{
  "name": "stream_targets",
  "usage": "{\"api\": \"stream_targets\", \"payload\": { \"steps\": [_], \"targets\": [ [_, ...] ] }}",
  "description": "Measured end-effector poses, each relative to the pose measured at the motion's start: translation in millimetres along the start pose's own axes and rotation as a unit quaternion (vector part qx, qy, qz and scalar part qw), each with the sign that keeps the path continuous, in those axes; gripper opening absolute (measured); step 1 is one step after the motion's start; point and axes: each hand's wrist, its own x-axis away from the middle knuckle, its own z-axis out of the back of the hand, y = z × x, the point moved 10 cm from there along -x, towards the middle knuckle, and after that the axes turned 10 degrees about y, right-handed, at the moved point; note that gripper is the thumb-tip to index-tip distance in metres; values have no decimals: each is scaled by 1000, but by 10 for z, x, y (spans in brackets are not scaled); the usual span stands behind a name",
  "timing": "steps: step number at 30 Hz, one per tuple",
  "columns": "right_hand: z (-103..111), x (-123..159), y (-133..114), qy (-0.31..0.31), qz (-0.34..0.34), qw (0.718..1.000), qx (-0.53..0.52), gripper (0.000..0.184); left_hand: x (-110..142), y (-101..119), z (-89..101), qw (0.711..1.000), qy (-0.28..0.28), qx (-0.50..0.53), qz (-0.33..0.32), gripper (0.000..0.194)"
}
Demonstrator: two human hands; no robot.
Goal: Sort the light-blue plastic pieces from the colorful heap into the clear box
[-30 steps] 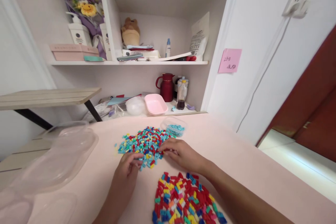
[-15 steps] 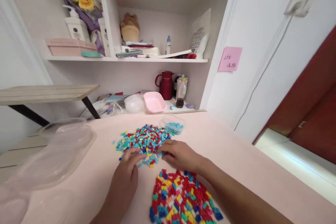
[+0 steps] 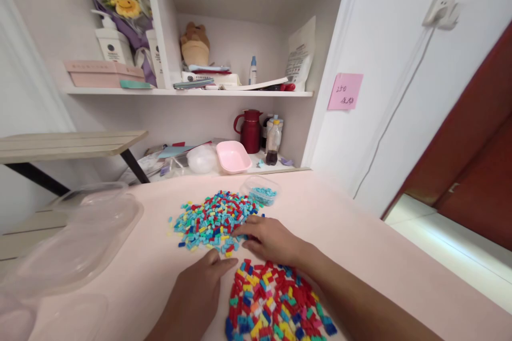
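Observation:
Two heaps of small coloured plastic bricks lie on the pink table (image 3: 360,256). The far heap (image 3: 212,216) is mostly light blue, with red and yellow mixed in. The near heap (image 3: 274,301) is mostly red. My right hand (image 3: 266,237) rests at the near right edge of the far heap, fingers curled down onto the bricks. My left hand (image 3: 200,287) lies flat on the table just left of the near heap, fingers stretched toward the gap between the heaps. A small clear tub (image 3: 261,191) holding light blue bricks stands behind the far heap.
Clear plastic lids and containers (image 3: 76,240) lie at the left of the table. Behind the table stand a pink dish (image 3: 233,156), a red jug (image 3: 251,131) and a bottle (image 3: 273,141) under a cluttered shelf. A wall with a pink note (image 3: 345,91) is on the right.
My left hand has pulled back from the far heap toward me and now lies beside the near heap. My right hand has shifted slightly nearer along the far heap's edge.

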Motion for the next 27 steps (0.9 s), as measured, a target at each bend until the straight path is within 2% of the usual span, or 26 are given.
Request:
{"api": "stream_targets", "payload": {
  "steps": [6, 11, 15, 21, 27],
  "targets": [
    [-17, -14, 40, 9, -12, 1000, -18, 26, -19, -37, -19, 1000, 3, -6, 6, 52],
    [6, -20, 119, 33, -36, 998, -29, 32, -1, -98, 6, 999, 17, -15, 29, 50],
    [3, -11, 118, 34, -30, 998, -37, 30, 14, -110, 3, 999, 23, -19, 35, 49],
    [-18, -6, 115, 23, -22, 998, -45, 25, 12, -68, -12, 999, 6, -31, 27, 50],
    [-35, -13, 121, 20, -14, 998, -64, 26, 23, -33, -63, 996, -43, -65, 37, 55]
  ]
}}
